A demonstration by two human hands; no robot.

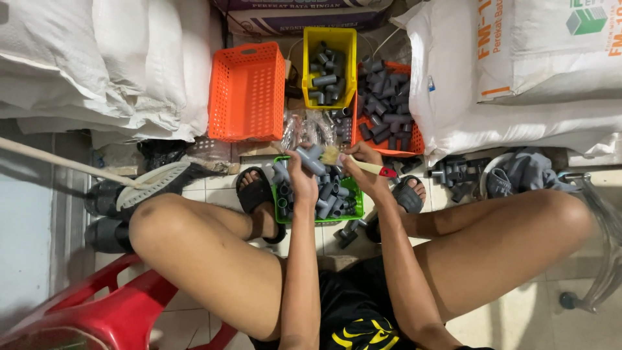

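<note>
Grey plastic fills my left hand (pixel 299 174), clamped on a tee pipe fitting (pixel 311 159), while my right hand (pixel 360 162), just beside it, grips a paintbrush (pixel 353 162) whose bristles touch the fitting. Directly under my hands, a green basket (pixel 358 206) is full of fittings. Beyond them, a yellow bin (pixel 308 48) is part full, an orange basket (pixel 247 91) empty, a second orange basket (pixel 414 139) heaped. I judge plenty remains.

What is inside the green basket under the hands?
The green basket holds grey pipe fittings, piled loosely. The left hand, holding one fitting, and the right hand, holding a brush, cover its far side, so the contents there are hidden.
</note>
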